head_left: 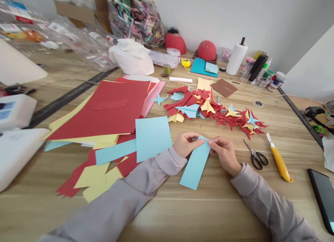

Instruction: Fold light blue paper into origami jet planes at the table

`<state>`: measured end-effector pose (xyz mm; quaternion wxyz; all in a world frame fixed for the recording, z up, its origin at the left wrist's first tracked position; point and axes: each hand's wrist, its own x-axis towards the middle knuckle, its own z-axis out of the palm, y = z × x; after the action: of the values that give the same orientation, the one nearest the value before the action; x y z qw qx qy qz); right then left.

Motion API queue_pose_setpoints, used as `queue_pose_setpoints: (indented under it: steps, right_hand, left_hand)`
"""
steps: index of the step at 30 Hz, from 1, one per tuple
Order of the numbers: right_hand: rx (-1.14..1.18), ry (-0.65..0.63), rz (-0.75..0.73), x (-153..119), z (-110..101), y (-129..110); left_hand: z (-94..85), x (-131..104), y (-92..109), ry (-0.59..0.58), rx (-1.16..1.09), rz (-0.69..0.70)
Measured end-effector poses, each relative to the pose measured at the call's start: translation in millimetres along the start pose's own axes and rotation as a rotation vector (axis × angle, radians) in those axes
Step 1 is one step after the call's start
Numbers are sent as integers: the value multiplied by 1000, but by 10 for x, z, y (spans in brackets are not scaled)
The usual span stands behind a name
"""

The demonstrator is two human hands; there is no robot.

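A light blue paper strip (195, 167) slants over the wooden table, its far end pinched in both hands. My left hand (185, 144) grips the strip's far left corner between thumb and fingers. On the far right corner, my right hand (223, 152) closes thumb and fingers on the same strip. Left of my left hand lies a light blue paper square (153, 139), beside a narrower blue strip (116, 152). Scissors (257, 156) and a yellow utility knife (279, 160) rest to the right of my right hand.
Beyond my hands spreads a pile of folded red, yellow and blue paper pieces (232, 121). Red sheets (104, 113) are stacked at left, with yellow scraps (92, 176) nearer. A phone (323, 196) lies at the right edge. Bottles and a white roll (237, 58) stand at the back.
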<state>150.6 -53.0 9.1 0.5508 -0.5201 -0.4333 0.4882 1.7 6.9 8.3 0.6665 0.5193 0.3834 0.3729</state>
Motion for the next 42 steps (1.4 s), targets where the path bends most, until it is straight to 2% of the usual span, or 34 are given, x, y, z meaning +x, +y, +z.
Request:
queue_pose_setpoints:
  steps: [4, 9, 18, 26, 31, 35, 39, 42]
  right_hand:
    - [1, -15, 5, -2, -17, 22]
    - [54, -36, 3, 1, -40, 72]
    - [-87, -41, -9, -9, -6, -15]
    - [-41, -41, -15, 3, -24, 10]
    - [13, -2, -21, 12, -69, 85]
    - [43, -16, 4, -1, -60, 54]
    - [-16, -44, 0, 16, 9, -4]
    - [-60, -49, -55, 47, 49, -5]
  left_hand:
    - [-7, 9, -30, 2, 22, 2]
    - [-3, 5, -35, -33, -69, -63]
    - [12, -17, -17, -50, -108, -106]
    - [47, -48, 30, -68, -157, -137]
    - [29, -37, -4, -101, -5, -28]
    - [11, -19, -30, -164, 70, 28]
    - [15, -1, -52, -245, 147, 96]
    - [30, 5, -49, -238, 185, 107]
